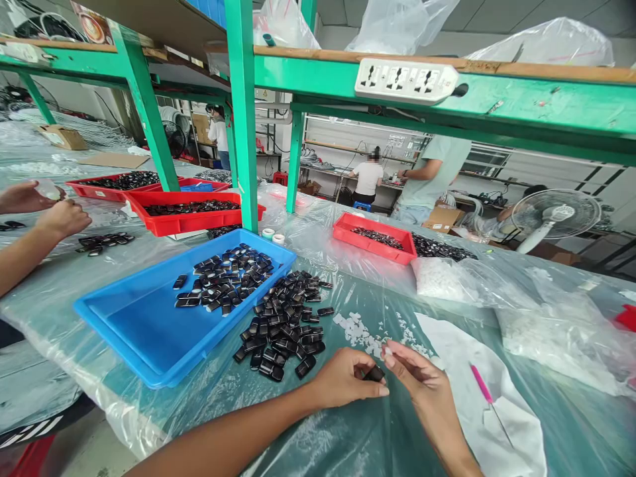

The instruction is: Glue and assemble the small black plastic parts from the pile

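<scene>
My left hand (348, 381) is closed round a small black plastic casing (374, 373). Close beside it, my right hand (417, 374) pinches a small white piece (386, 352) between thumb and forefinger. Just beyond the hands lie loose small white pieces (358, 332). To the left spreads a pile of black casings (283, 324), next to a blue tray (134, 318) that holds more of them. A pink-handled pick (481, 383) with a thin metal shaft rests on a white sheet (462, 344) at the right.
A co-worker's hands (62, 215) work at the far left. Red trays (186, 222) of black parts stand behind the blue tray, another red tray (342, 232) farther right. Bags of white pieces (556, 338) lie at right. A green shelf frame (242, 132) rises from the table.
</scene>
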Demonstrator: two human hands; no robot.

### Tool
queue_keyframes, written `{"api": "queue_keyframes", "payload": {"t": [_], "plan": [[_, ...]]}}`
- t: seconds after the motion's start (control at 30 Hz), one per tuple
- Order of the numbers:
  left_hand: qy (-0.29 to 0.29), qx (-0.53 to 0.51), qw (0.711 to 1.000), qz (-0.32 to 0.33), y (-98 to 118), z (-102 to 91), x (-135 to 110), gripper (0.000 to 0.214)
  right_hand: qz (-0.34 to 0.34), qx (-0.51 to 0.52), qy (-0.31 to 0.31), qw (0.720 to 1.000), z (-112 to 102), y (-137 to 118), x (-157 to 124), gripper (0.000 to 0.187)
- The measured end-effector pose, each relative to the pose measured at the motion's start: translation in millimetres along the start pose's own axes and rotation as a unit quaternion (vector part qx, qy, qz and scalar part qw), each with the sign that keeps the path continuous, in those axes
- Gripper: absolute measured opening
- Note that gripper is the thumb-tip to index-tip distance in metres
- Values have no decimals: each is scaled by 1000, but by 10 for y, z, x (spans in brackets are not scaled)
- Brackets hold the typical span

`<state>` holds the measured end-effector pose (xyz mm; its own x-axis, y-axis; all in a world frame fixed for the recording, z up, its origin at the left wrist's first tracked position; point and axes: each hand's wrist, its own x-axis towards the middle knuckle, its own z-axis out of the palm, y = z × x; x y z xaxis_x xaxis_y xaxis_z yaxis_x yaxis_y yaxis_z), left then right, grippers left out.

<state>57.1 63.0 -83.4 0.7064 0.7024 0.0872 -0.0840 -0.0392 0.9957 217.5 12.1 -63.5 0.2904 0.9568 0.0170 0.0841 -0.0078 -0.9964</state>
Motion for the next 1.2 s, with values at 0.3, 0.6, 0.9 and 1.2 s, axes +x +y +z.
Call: {"api": "queue_keyframes", "payload": {"t": [0.3, 0.6, 0.9, 1.2], "plan": [[-14, 5, 1000, -6, 89, 2, -2, 39, -56, -92, 34, 994, -35, 130, -142, 39], [-21, 47, 998, 30, 148, -1, -27, 38, -159, -176, 14, 972, -6, 176, -153, 28], [-20, 92, 994, 57, 208, -27, -46, 38, -102, -141, 6, 985, 43, 149, -234, 32], [-32, 35, 999, 20, 215, -95, -10, 41, -96, -108, -5, 989, 157, 169, -263, 37]]}}
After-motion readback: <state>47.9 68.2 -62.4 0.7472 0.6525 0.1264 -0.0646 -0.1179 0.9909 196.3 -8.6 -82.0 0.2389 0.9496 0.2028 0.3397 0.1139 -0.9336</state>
